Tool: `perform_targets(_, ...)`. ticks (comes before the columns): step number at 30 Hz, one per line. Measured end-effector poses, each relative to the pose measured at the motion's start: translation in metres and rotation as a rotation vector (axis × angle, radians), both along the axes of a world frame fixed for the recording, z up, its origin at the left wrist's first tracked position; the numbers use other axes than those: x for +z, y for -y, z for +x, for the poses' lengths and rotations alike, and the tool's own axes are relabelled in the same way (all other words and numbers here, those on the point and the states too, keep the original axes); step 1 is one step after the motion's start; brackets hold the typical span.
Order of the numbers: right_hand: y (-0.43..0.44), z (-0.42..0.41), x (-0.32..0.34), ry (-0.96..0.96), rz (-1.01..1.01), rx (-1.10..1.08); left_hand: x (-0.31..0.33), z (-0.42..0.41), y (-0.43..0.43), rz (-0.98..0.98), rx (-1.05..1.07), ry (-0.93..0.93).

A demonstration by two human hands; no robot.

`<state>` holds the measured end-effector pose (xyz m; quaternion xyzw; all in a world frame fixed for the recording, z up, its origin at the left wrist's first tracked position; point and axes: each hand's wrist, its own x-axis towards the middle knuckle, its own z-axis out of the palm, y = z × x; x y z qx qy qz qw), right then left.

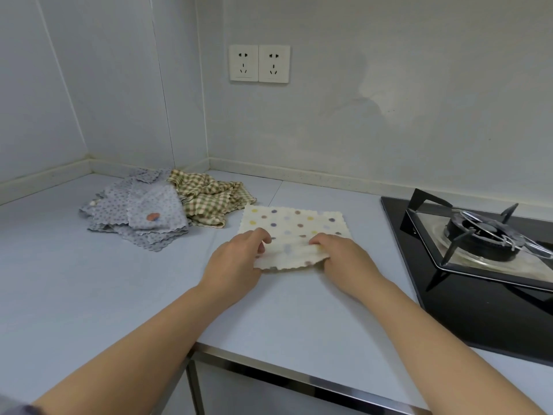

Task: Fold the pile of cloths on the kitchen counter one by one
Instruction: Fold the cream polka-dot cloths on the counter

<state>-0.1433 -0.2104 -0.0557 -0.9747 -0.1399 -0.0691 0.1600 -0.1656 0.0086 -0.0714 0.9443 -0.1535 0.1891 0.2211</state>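
A cream cloth with coloured polka dots lies flat on the pale counter in the middle. Its near edge is lifted and curled over toward the far side. My left hand pinches the near-left corner of that edge, and my right hand pinches the near-right corner. Behind and to the left sits a loose pile: grey-blue dotted cloths with a small orange patch, and a crumpled green-and-cream checked cloth beside them.
A black gas hob with a burner and metal pan support occupies the right of the counter. Two wall sockets are on the back wall. The counter's metal-trimmed front edge runs below my forearms.
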Motion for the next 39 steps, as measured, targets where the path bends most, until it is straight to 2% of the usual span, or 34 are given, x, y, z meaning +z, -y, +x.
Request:
perform_targets(3, 0.016, 0.007, -0.001, 0.014, 0.228, -0.027, 0.000, 0.004, -0.007, -0.053, 0.085, -0.027)
perform_targets(7, 0.029, 0.011, 0.005, 0.106, 0.483, -0.051, 0.003, 0.007, -0.012, -0.342, 0.196, -0.062)
perform_targets(11, 0.032, 0.010, 0.012, 0.062, 0.812, -0.105, 0.009, 0.007, -0.012, -0.551, 0.236, -0.082)
perform_targets(14, 0.033, 0.011, 0.014, 0.010, 0.854, -0.150, 0.014, 0.006, -0.011, -0.689, 0.312, -0.090)
perform_targets(17, 0.031, 0.010, 0.015, -0.058, 0.861, -0.255, 0.015, 0.006, -0.011, -0.683, 0.331, -0.099)
perform_targets(21, 0.028, 0.009, 0.015, -0.079, 0.628, -0.290, 0.015, 0.006, -0.010, -0.566, 0.360, -0.089)
perform_targets(26, 0.028, 0.009, 0.010, -0.065, 0.374, -0.349, 0.013, 0.006, -0.012, -0.288, 0.460, -0.143)
perform_targets(34, 0.023, 0.008, 0.009, 0.007, 0.077, -0.367, 0.007, 0.011, -0.014, -0.072, 0.454, -0.109)
perform_targets(39, 0.020, 0.009, 0.006, 0.031, -0.008, -0.379, 0.005, 0.020, -0.013, 0.004, 0.468, -0.069)
